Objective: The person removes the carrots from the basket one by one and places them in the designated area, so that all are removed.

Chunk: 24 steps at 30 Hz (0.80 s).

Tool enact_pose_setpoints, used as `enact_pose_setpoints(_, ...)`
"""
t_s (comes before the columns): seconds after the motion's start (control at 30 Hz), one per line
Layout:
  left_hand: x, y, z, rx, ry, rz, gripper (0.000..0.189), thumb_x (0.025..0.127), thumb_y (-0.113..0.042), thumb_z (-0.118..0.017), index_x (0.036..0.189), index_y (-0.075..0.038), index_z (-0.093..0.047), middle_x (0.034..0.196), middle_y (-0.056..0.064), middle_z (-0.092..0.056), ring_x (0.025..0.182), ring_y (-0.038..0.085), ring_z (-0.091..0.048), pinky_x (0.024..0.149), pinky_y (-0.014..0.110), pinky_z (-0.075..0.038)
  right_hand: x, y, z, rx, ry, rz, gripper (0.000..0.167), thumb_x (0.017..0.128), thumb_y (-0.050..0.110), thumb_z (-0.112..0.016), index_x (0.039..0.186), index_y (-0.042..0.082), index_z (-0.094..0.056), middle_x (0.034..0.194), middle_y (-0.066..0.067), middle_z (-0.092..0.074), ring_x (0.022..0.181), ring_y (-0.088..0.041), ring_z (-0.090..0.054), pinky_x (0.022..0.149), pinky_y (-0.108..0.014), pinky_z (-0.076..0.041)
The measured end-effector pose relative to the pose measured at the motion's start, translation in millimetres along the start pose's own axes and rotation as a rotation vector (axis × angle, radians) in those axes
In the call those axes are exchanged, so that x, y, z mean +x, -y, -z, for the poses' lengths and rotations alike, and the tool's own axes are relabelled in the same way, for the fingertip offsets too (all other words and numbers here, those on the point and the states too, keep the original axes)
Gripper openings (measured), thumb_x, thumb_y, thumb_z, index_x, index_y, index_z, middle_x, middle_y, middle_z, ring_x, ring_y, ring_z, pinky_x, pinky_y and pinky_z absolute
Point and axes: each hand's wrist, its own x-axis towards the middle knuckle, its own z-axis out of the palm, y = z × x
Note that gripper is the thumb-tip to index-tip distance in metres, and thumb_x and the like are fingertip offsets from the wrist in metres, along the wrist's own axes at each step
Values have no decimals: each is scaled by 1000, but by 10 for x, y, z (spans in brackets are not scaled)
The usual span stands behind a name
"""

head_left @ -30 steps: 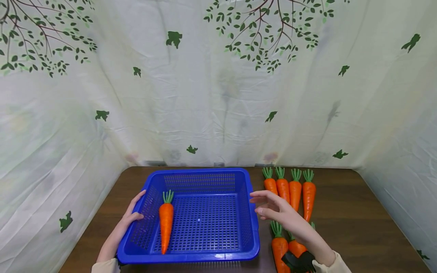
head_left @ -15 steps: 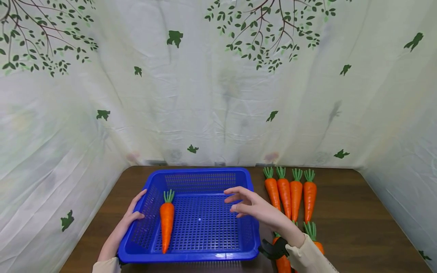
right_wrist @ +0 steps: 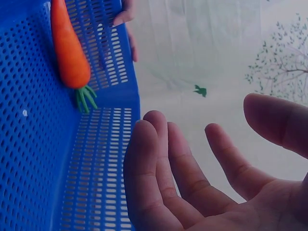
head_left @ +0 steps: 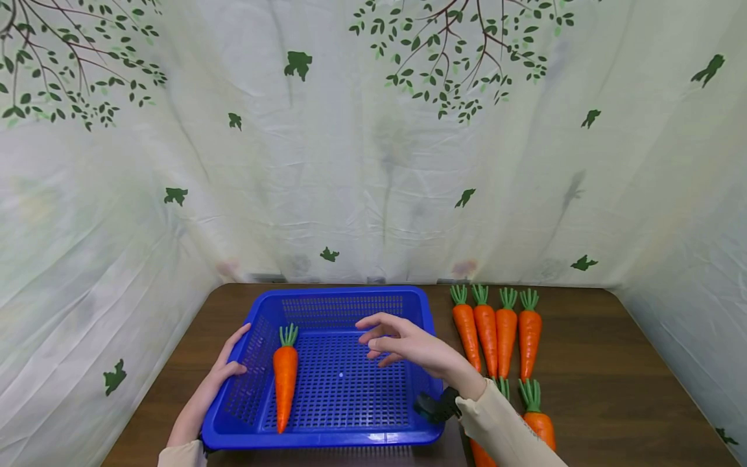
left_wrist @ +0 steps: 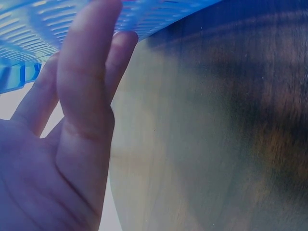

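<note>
A blue perforated basket (head_left: pixel 350 438) stands on the brown table, with one orange carrot (head_left: pixel 284 379) lying in its left part, leaves pointing away from me. My left hand (head_left: pixel 224 363) rests on the basket's left rim, thumb on top and straight fingers against the outer wall (left_wrist: pixel 144 17). My right hand (head_left: pixel 397 340) hovers over the middle of the basket, fingers spread and relaxed, holding nothing. In the right wrist view, that hand (right_wrist: pixel 211 159) is above the basket floor (right_wrist: pixel 96 168), with the carrot (right_wrist: pixel 70 50) beyond it.
Several carrots (head_left: pixel 496 327) lie side by side on the table right of the basket, with more (head_left: pixel 537 421) nearer me by my right sleeve. A leaf-printed cloth backdrop (head_left: pixel 373 162) closes off the back and sides. Bare wood (head_left: pixel 613 376) shows at the right.
My right hand has moved left, from beside the basket's right rim near the carrots to over the basket's middle, still holding nothing. The left hand and the carrot have not moved.
</note>
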Motion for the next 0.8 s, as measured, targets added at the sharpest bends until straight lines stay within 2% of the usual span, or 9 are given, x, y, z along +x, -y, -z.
enact_pose_setpoints(0.1, -1, 3, 0, -1, -1, -4, 84, 72, 6, -43, 148, -31, -34, 129, -9, -30, 105, -3, -43, 82, 16, -36, 93, -3, -36, 12, 5, -12, 35, 97, 12, -51, 132, 7, -52, 115, -12, -60, 94, -25, -62, 82, -46, -50)
enact_pose_setpoints(0.37, -1, 21, 0, 4, -9, -45, 85, 70, 7, -43, 147, -29, -36, 127, -18, -34, 104, -3, -43, 81, 15, -35, 317, -15, -125, 32, 26, -40, 36, 97, 15, -52, 132, 8, -51, 112, -10, -61, 96, -30, -62, 82, -45, -51)
enact_pose_setpoints(0.8, 21, 51, -4, -5, -15, -81, 87, 68, 8, -43, 145, -33, -39, 126, -20, -36, 104, -4, -43, 81, 15, -34, 618, -71, -339, 84, 36, -71, 38, 96, 12, -55, 133, 5, -50, 111, -11, -62, 96, -32, -63, 81, -45, -51)
